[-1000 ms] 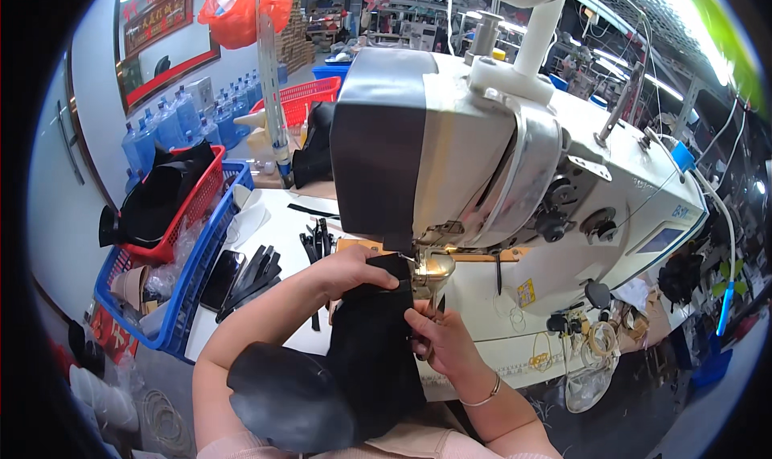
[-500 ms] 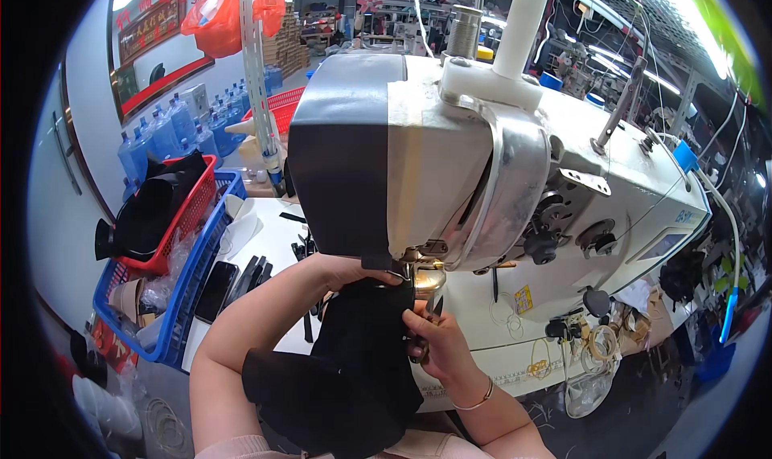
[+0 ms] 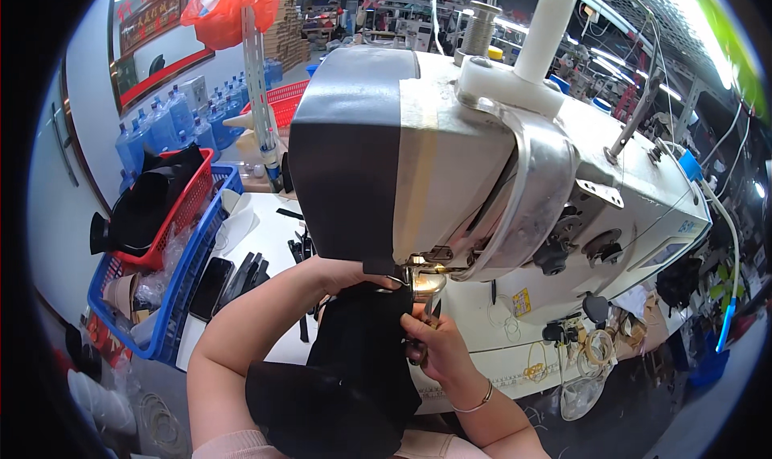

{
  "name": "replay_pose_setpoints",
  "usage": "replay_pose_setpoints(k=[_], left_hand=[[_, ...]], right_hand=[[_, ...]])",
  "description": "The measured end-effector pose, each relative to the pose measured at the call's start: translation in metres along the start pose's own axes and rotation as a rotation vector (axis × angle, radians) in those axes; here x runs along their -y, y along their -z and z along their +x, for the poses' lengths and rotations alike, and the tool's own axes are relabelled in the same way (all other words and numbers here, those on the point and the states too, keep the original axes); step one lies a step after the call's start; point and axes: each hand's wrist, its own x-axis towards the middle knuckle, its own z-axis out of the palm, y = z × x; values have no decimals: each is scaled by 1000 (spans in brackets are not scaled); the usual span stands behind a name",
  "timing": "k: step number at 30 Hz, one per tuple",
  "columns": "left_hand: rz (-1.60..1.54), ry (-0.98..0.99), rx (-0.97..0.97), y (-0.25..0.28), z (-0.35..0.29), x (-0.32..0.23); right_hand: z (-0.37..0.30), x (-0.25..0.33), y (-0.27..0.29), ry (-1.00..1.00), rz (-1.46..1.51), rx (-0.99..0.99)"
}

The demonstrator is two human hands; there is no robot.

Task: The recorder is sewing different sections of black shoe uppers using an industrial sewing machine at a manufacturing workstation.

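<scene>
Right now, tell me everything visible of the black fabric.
The black fabric is matte and looks pliable, with a broad, rounded lower part. It runs from beneath the sewing machine toward the person's body. The left hand lies at its upper end; the right hand touches its right edge. Its far end is partly hidden.

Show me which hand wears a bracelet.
The right hand, gripping a metal tool, wears the bracelet; the left hand, at the black material, has a bare wrist.

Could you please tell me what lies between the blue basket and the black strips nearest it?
In the head view, a dark phone lies between the blue basket and those black strips.
</scene>
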Motion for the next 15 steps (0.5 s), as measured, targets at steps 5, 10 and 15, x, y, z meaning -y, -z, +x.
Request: replay_pose_setpoints(k=[5, 10, 15], left_hand=[[-86, -13, 45, 10, 10, 26], [-71, 6, 9, 8, 7, 16], [-59, 17, -39, 2, 4, 4]], right_hand=[[1, -1, 1, 27, -16, 6], [0, -3, -3, 60, -8, -10], [0, -5, -5, 133, -83, -18]])
